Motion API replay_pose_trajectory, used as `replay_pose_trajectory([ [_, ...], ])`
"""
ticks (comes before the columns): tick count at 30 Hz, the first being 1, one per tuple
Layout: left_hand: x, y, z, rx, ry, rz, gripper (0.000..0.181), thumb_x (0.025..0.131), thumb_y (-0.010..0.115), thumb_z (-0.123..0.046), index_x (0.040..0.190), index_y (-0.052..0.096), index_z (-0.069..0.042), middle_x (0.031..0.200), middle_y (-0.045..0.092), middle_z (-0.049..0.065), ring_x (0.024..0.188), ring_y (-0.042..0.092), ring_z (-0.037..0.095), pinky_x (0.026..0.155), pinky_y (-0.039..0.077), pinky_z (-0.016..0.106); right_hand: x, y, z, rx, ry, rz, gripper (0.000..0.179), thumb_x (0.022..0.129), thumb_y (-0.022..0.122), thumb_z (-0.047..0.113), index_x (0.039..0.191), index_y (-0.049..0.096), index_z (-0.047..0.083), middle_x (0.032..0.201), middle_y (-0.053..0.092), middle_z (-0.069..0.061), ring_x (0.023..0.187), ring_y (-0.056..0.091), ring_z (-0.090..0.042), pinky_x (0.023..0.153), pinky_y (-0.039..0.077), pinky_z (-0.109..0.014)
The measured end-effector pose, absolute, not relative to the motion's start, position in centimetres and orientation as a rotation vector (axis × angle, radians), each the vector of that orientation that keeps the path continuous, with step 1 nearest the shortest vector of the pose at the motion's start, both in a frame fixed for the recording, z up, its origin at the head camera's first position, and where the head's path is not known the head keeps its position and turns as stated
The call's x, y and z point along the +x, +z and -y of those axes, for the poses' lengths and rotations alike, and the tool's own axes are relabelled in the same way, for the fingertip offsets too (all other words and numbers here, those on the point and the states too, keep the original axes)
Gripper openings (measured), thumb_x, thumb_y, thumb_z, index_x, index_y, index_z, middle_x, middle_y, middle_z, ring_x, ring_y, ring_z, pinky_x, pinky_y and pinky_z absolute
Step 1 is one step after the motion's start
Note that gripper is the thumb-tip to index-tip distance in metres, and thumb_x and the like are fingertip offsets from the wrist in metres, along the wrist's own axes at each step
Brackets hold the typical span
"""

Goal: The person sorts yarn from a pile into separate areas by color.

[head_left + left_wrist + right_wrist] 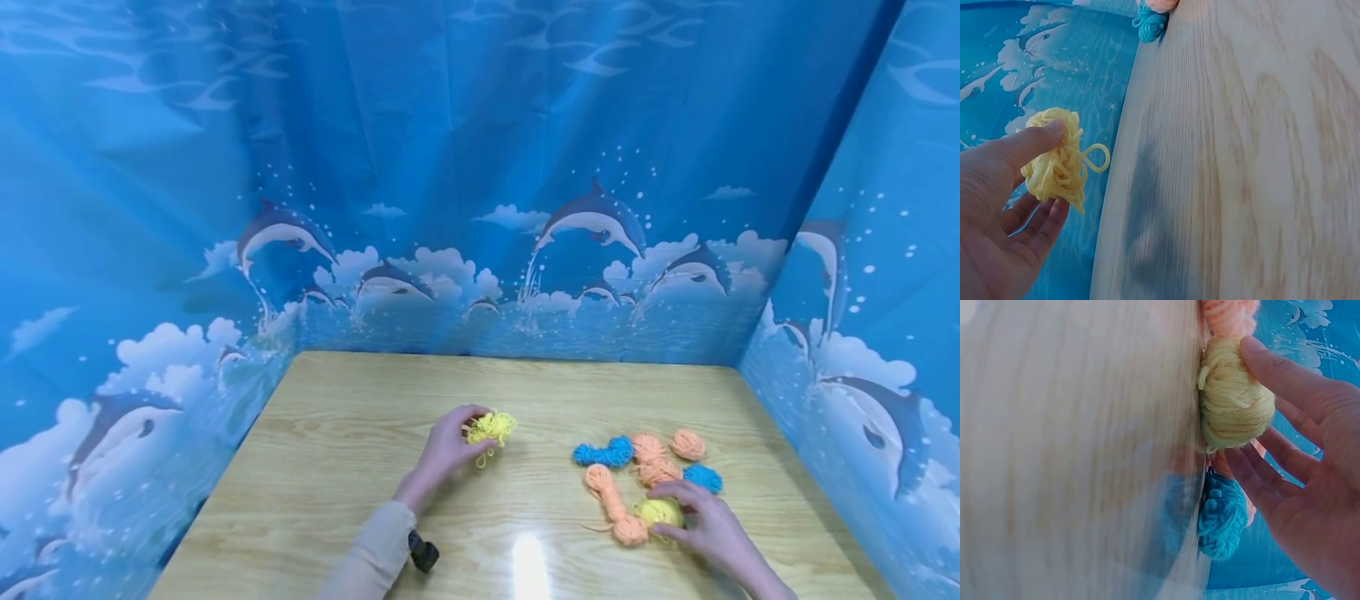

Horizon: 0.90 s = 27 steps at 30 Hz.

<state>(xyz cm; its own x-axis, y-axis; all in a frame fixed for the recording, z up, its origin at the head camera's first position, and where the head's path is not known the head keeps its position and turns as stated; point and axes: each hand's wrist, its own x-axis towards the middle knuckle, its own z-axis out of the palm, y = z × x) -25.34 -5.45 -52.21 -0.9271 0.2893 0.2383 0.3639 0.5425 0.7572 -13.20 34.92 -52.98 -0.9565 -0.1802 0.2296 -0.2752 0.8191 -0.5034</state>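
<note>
My left hand (pixel 448 446) pinches a loose bundle of yellow yarn (pixel 493 427) between thumb and fingers, above the middle of the table. Stray loops stick out of it, one standing clear at its side in the left wrist view. On the right, my right hand (pixel 705 518) grips a yellow ball of yarn (pixel 1235 394) resting on the tabletop, thumb on one side and fingers on the other. A peach skein (pixel 612 504), narrow in the middle, lies right beside that ball. Just past the right fingers is a blue yarn bundle (pixel 702 477).
Behind the right hand sit peach yarn bundles (pixel 649 448), a round peach ball (pixel 687 445) and a blue skein (pixel 604 452), grouped closely. The wooden table (pixel 337 417) meets a dolphin-printed blue curtain (pixel 450 317) at the back and sides.
</note>
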Motion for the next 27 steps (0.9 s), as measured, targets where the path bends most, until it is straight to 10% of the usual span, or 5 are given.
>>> replay_pose_trajectory([
  [27,-26.0,-53.0,9.5,-0.324,-1.375,2.645,0.050,0.080,0.087,-0.023,0.124,0.068,-0.009,0.116,0.070,0.008,0.103,0.065,0.024,0.085,0.059,0.038,-13.1,-52.9,-34.9,0.327,0.859,2.858,0.045,0.067,0.093,0.026,0.108,0.074,0.021,0.113,0.070,0.000,0.099,0.066,-0.023,0.073,0.059,-0.026],
])
